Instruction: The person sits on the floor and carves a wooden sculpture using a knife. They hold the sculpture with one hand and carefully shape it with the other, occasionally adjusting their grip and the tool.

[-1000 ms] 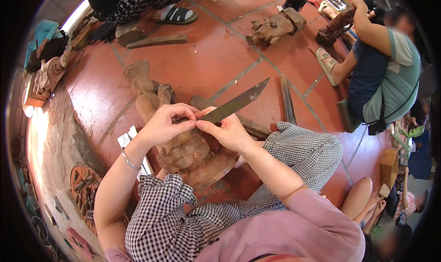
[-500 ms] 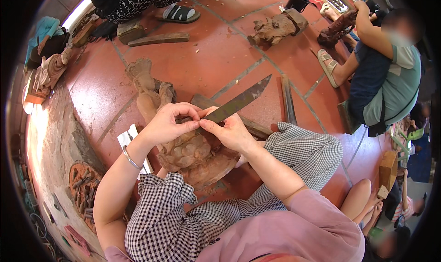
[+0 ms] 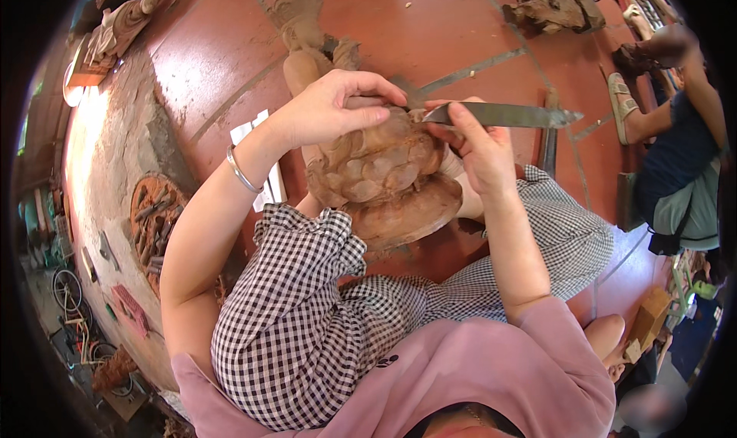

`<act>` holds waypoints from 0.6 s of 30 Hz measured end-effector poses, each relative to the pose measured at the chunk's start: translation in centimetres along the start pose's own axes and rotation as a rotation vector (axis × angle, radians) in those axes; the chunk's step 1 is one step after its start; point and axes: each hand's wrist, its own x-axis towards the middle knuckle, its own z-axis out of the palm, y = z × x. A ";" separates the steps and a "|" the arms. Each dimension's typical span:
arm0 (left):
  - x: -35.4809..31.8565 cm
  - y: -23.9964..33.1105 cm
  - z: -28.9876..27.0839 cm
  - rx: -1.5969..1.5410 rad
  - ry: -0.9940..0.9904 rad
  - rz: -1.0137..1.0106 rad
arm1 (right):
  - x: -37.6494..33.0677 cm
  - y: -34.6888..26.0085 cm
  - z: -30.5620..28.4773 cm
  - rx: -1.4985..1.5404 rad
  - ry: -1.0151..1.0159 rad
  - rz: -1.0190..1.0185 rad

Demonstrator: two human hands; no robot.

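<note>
A brown carved wooden statue point(image 3: 384, 169) lies between my legs, its petalled round base toward me and its narrow end pointing away. My right hand point(image 3: 484, 142) is closed on a flat dark metal blade point(image 3: 514, 115), thumb on top. The blade lies nearly level above the statue's right side, its far end pointing right. My left hand point(image 3: 338, 108), a bangle at its wrist, reaches over the statue's upper part. Its fingers stretch to the right with a gap above the thumb, and nothing shows between them. Whether its fingertips touch the wood I cannot tell.
On the left slab point(image 3: 107, 131) rests a round brown tray point(image 3: 137, 208) of short dark pieces. White paper point(image 3: 272, 181) lies beside the statue. Another wooden carving point(image 3: 553, 9) is on the tiles at far right. A seated person point(image 3: 687, 154) is at right.
My left hand has let go of the blade and moved over the statue. My right hand has carried the blade right and turned it nearly level. The whole view has shifted.
</note>
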 end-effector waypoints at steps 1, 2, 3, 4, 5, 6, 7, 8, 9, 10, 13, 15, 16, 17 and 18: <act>-0.4 -0.5 -0.1 0.048 -0.038 0.115 | -0.1 -0.1 -0.2 -0.007 0.018 -0.011; -0.7 -0.8 0.1 0.097 -0.009 0.131 | -0.1 0.0 -0.4 -0.015 0.010 -0.008; -1.0 -0.8 0.4 0.148 0.017 0.147 | -0.2 0.1 -0.5 -0.024 0.005 -0.007; -1.0 -0.7 0.8 0.199 0.040 0.163 | -0.2 0.2 -0.6 -0.032 0.002 -0.007; -1.0 -0.4 1.0 0.263 0.055 0.120 | -0.1 0.2 -0.7 -0.027 -0.001 0.005; -0.9 0.1 1.2 0.328 0.067 0.078 | -0.1 0.4 -0.8 -0.023 -0.001 0.009; -0.8 0.4 1.4 0.393 0.082 0.040 | 0.0 0.5 -0.8 -0.023 -0.003 0.011; -0.7 0.7 1.8 0.458 0.118 0.041 | 0.0 0.5 -0.8 -0.022 -0.004 0.013; -0.8 0.9 2.3 0.524 0.154 0.042 | 0.0 0.6 -0.9 -0.034 0.003 0.013; -0.8 1.0 2.6 0.591 0.191 0.042 | 0.0 0.6 -1.0 -0.045 0.008 0.012; -0.7 0.7 2.6 0.791 0.250 0.184 | -0.2 0.4 -1.2 -0.057 0.032 0.015; -0.4 0.5 2.4 0.701 0.244 0.185 | -0.2 0.1 -1.4 -0.069 0.046 0.045; -0.3 0.5 2.3 0.657 0.242 0.183 | -0.2 0.0 -1.5 -0.078 0.047 0.074; -0.3 0.3 2.0 0.612 0.229 0.158 | -0.2 -0.2 -1.5 -0.087 0.049 0.103; -0.3 0.2 1.6 0.567 0.217 0.132 | -0.2 -0.4 -1.2 -0.094 0.049 0.112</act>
